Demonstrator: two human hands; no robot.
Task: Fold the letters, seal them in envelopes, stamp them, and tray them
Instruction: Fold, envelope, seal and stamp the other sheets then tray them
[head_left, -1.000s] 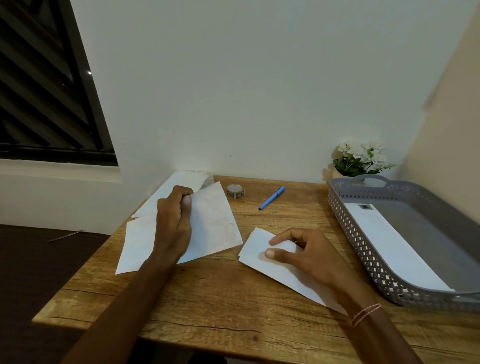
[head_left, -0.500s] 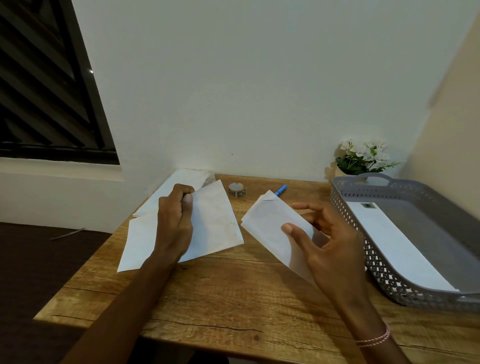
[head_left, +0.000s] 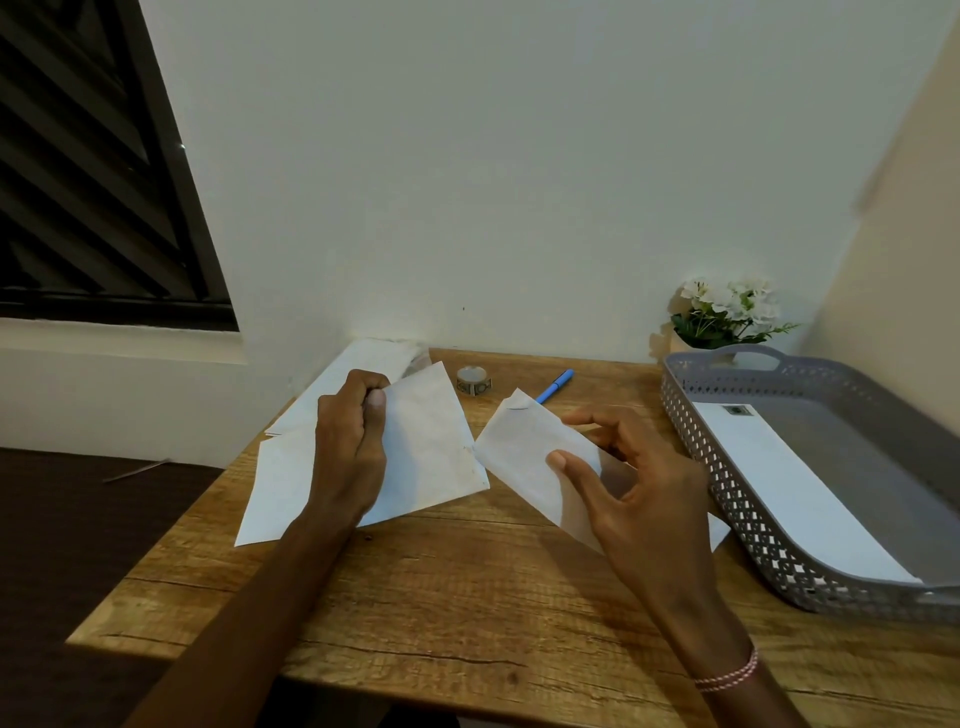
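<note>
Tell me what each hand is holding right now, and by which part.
The right hand holds an envelope by its lower end, thumb on its face. The left hand pinches a sheet of paper near its upper left edge.

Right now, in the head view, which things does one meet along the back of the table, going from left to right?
Stack of paper → roll of stamps → blue pen → flower pot → grey tray.

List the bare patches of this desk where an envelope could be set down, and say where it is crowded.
The near strip of the table, in front of both hands, is bare. So is the grey tray floor right of its stamped envelope. The far left is crowded with paper sheets, then the tape roll and blue pen.
</note>
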